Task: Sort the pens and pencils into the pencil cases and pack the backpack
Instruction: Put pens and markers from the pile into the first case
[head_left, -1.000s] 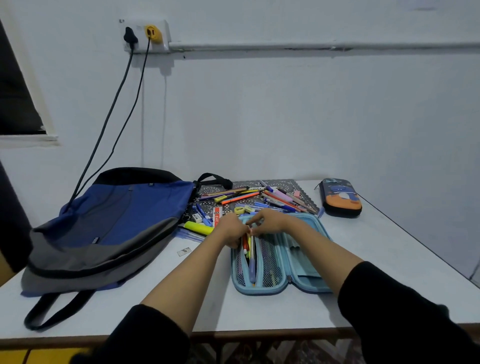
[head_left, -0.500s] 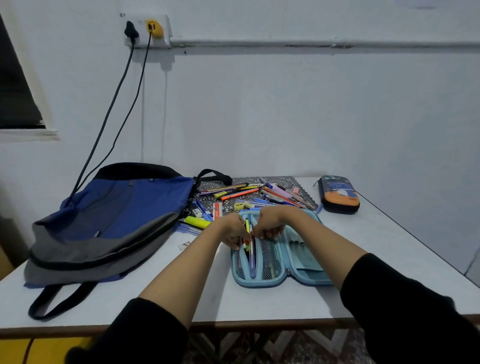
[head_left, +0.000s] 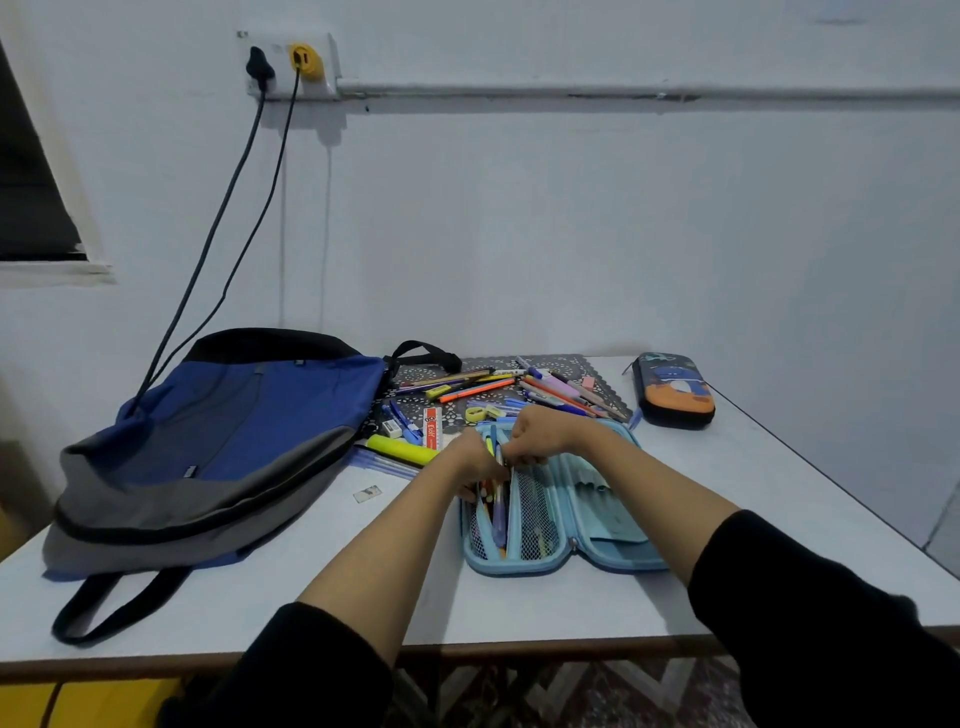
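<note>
- The open light-blue pencil case (head_left: 618, 525) lies flat on the white table (head_left: 311, 582), at the near middle; it serves as reference for all that follows.
- Its left half has a mesh pocket and holds the cased pens (head_left: 498, 514), which lie lengthwise.
- Left hand (head_left: 475, 460): over the far end of the case's left half, fingers curled round the upper part of the cased pens.
- Right hand (head_left: 540, 431): at the far edge of the case, touching the left hand, fingertips pinching the upper ends of the same pens.
- Both forearms are bare below black sleeves.
- Loose pens and pencils (head_left: 498, 387) lie scattered just beyond the case on a dark patterned mat (head_left: 566, 364).
- A yellow highlighter (head_left: 402, 449) lies just left of the case's far corner.
- The blue and grey backpack (head_left: 223, 431) lies flat, well left of the case.
- A dark pencil case with an orange print (head_left: 672, 389), zipped closed, sits beyond and to the right of the case.
- A small paper scrap (head_left: 367, 493) lies on the table left of the case.
</note>
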